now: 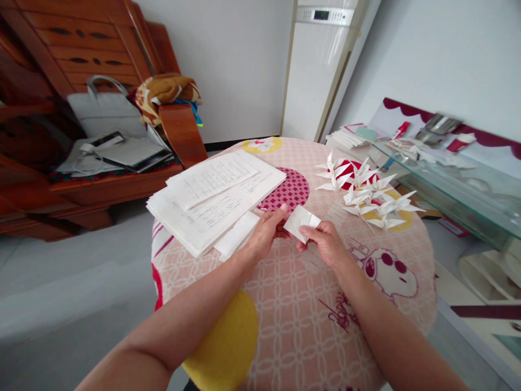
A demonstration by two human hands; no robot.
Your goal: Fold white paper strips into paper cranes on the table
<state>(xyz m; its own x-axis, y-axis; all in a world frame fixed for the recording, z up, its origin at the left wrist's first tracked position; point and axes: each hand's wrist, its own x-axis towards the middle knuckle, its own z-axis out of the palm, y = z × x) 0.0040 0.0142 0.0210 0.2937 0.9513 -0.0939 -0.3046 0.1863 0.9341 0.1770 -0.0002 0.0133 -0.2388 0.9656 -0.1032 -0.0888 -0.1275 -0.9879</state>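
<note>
A round table (293, 347), covered by a pink patterned cloth with a printed cartoon dog (394, 274), fills the middle of the view. At the far left is a carved wooden chair (85, 41), and behind the table, near the wall, a tall white air conditioner (317, 76). Along the right side runs a glass shelf (468, 190) with papers and small items on it. A stack of written papers (220, 201) lies on the table's left part. On the chair sit a pale bag (101, 117) and a laptop (136, 155), and a brown blanket (166, 95) is bunched over the armrest. A cluster of white paper cranes (362, 195) stands toward the table's far right. The left hand (266, 232) has its thumb raised and fingers curled beside the paper; I cannot tell whether they grip it. The right hand (325, 241) pinches the paper near its lower right edge, thumb on top. A white slip (237, 236) lies just beside the stack. The folded paper (300, 222), a small white square, is between the hands, above the cloth.
</note>
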